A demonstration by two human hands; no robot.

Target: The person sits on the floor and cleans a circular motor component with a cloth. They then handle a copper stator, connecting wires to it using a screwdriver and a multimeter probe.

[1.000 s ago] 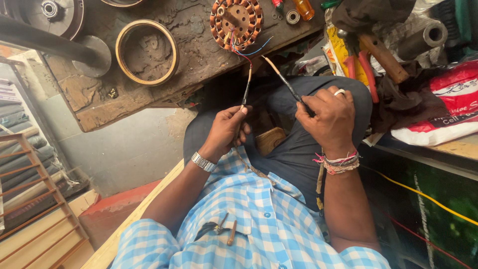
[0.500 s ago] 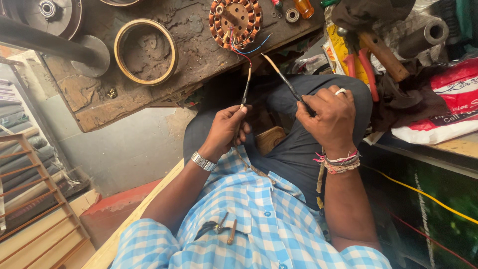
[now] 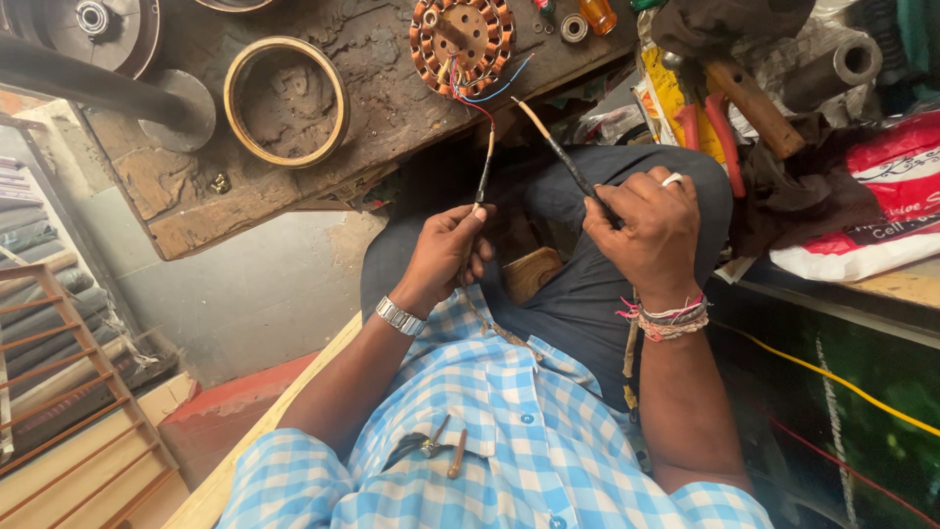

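Little has moved since the earlier frames: both hands keep their grip, with the sleeved wires at nearly the same angle. Two thin dark sleeved wires (image 3: 483,176) run from the copper-wound motor coil (image 3: 461,35) on the worn wooden bench (image 3: 245,206) down over the person's lap. The left hand (image 3: 446,257), a metal watch at its wrist, has its fingers closed on the nearer wire's lower end. The right hand (image 3: 651,230), wearing a ring and thread bracelets, pinches the other sleeve (image 3: 563,162), which slants up toward the coil. A brass-rimmed ring (image 3: 285,100) lies left of the coil; red-handled pliers (image 3: 707,122) and a wooden-handled tool (image 3: 752,98) crowd the right side.
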